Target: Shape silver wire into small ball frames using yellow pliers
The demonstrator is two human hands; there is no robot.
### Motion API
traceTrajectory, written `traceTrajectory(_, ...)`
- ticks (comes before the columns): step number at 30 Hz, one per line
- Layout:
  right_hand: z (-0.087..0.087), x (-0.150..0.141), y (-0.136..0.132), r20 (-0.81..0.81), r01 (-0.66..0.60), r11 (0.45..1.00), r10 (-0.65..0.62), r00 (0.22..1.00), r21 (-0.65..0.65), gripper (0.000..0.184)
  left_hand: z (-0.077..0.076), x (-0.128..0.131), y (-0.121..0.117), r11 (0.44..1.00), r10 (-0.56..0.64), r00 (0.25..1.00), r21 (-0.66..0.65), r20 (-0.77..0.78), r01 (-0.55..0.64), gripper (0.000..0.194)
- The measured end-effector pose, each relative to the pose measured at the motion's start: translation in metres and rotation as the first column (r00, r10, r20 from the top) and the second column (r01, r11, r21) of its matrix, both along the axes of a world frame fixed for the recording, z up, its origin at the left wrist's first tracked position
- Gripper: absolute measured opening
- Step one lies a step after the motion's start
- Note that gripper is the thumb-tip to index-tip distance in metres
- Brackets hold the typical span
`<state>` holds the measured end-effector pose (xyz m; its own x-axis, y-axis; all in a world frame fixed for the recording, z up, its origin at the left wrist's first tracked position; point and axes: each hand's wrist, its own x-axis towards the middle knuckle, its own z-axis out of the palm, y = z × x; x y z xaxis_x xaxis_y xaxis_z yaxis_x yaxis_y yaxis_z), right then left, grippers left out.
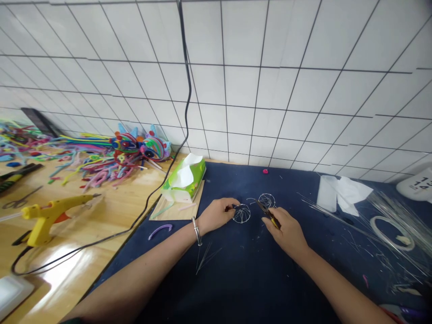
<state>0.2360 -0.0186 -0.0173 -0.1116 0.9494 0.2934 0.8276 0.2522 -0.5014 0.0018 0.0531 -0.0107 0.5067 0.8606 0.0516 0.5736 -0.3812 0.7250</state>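
Observation:
My left hand [217, 214] pinches a small round wire frame [242, 213] and holds it on the dark blue cloth [243, 274]. My right hand [286, 230] grips yellow-handled pliers [268, 212], their tip pointing toward a second round wire frame [267, 200] lying just behind. A metal bracelet [197, 231] sits on my left wrist. Loose thin wire pieces [205, 256] lie on the cloth below my left forearm.
A green tissue pack [184, 179] rests on a board at the cloth's left edge. A yellow glue gun [50, 215] and a black cable [148, 202] lie on the wooden table. Colourful pipe cleaners [94, 157] pile at the back left. Straight wires [388, 216] and white paper [344, 191] lie right.

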Motion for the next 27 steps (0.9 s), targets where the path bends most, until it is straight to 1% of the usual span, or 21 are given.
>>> traceTrajectory(5, 0.001, 0.000, 0.001, 0.000, 0.013, 1.000, -0.013, 1.000, -0.019, 0.026, -0.003, -0.001, 0.002, 1.000, 0.020, 1.000, 0.022, -0.016, -0.019, 0.025)
traceTrajectory(9, 0.001, -0.001, 0.001, 0.009, 0.004, 1.000, -0.003, 1.000, -0.020, 0.026, -0.004, -0.002, 0.003, 0.997, 0.041, 0.999, 0.061, 0.008, -0.041, 0.021)
traceTrajectory(13, 0.002, 0.001, 0.000, 0.032, 0.005, 1.000, -0.006, 0.999, 0.012, 0.027, 0.001, -0.001, 0.003, 0.994, 0.015, 0.999, 0.110, 0.041, -0.019, 0.019)
traceTrajectory(16, 0.002, 0.001, 0.000, 0.043, 0.009, 1.000, -0.011, 0.999, 0.029, 0.026, 0.005, -0.001, 0.001, 0.994, -0.004, 0.997, 0.113, 0.079, -0.005, 0.018)
traceTrajectory(20, 0.001, 0.001, 0.000, 0.045, 0.006, 0.999, -0.007, 0.999, 0.034, 0.026, 0.006, -0.001, -0.001, 0.998, -0.024, 0.994, 0.052, 0.105, 0.019, 0.017)
traceTrajectory(23, 0.002, 0.000, 0.000, 0.038, 0.002, 1.000, -0.003, 0.999, 0.024, 0.026, 0.003, -0.001, -0.002, 0.998, -0.022, 0.993, -0.053, 0.114, 0.028, 0.016)
traceTrajectory(27, 0.003, -0.001, 0.000, 0.029, 0.001, 0.999, -0.002, 1.000, 0.032, 0.026, 0.000, -0.001, -0.001, 0.984, -0.004, 0.985, -0.173, 0.173, 0.034, 0.014)
